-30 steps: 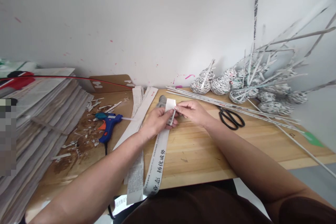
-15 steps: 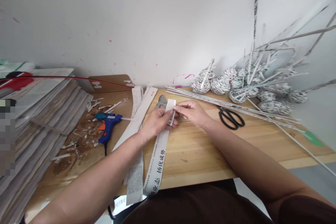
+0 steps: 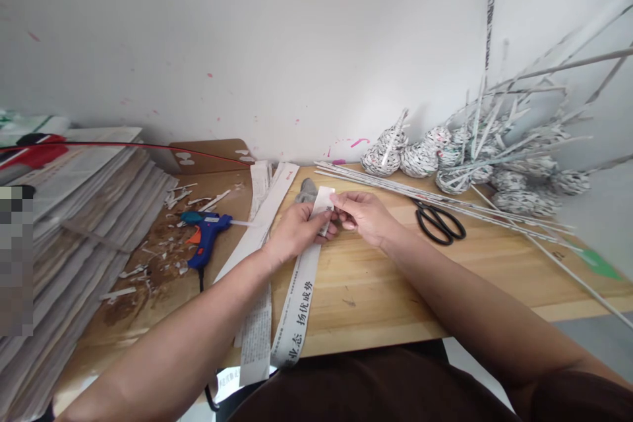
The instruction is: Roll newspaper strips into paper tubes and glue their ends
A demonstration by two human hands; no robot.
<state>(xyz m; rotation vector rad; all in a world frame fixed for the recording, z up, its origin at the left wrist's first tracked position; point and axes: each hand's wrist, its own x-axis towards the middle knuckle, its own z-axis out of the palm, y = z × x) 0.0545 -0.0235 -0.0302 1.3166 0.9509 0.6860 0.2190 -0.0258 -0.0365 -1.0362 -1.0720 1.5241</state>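
A long newspaper strip (image 3: 302, 297) with large black characters runs from the table's front edge up into my hands. My left hand (image 3: 301, 229) is closed on the strip near its upper end, thumb on top. The fingertips of my right hand (image 3: 360, 212) pinch the strip's right edge, close to the left thumb. A grey cloth-like object (image 3: 307, 190) lies just behind the left hand. Left of that hand are more flat paper strips (image 3: 254, 250), overlapping one another.
A blue glue gun (image 3: 208, 237) lies on the left among paper scraps, beside a tall newspaper stack (image 3: 99, 224). Black scissors (image 3: 439, 223) and thin paper rods (image 3: 445, 199) lie right. Woven paper shapes (image 3: 386, 150) stand along the wall.
My right fingertips have shifted slightly at the strip's upper end, which now looks more tilted. The whole view has moved a little, so surrounding objects appear slightly farther right.
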